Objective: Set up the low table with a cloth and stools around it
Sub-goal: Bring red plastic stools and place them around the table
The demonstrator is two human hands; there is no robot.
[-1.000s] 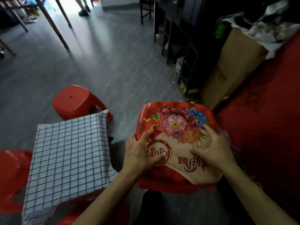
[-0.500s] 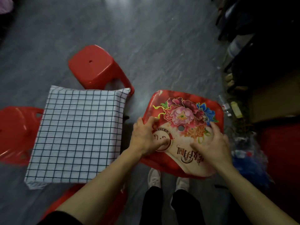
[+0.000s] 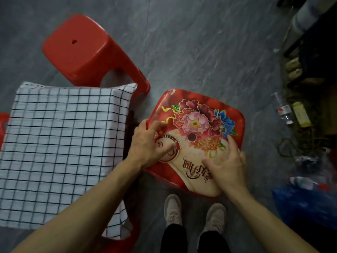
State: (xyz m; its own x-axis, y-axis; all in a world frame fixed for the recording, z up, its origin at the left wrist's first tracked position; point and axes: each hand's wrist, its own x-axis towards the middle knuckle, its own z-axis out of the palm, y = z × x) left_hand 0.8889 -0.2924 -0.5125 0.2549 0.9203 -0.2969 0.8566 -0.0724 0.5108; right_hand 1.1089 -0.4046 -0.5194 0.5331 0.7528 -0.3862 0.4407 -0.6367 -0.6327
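The grey floor (image 3: 191, 42) fills most of what you see. At your left the low desk (image 3: 129, 125) is covered by a white cloth with a dark grid (image 3: 60, 143), which hangs over its near and right edges; only a dark strip of the desk's side shows beside the cloth. A plain red stool (image 3: 80, 48) stands upright at the far side, its leg just beside the cloth's far right corner. Slivers of red plastic show at the desk's left edge (image 3: 3, 123) and under its near corner (image 3: 125, 243); what they belong to you cannot tell. Just right of the desk is the flower-printed red stool (image 3: 198, 115), seat tilted towards you. Your left hand (image 3: 147, 145) lies on its left side, fingers spread, thumb on the round emblem. Your right hand (image 3: 226, 165) presses flat and open on the cream part near the lettering. Neither hand is closed around anything. Your pale shoes (image 3: 173, 209) stand on the floor below the stool. A clear bottle (image 3: 281, 108) lies among clutter at the right.
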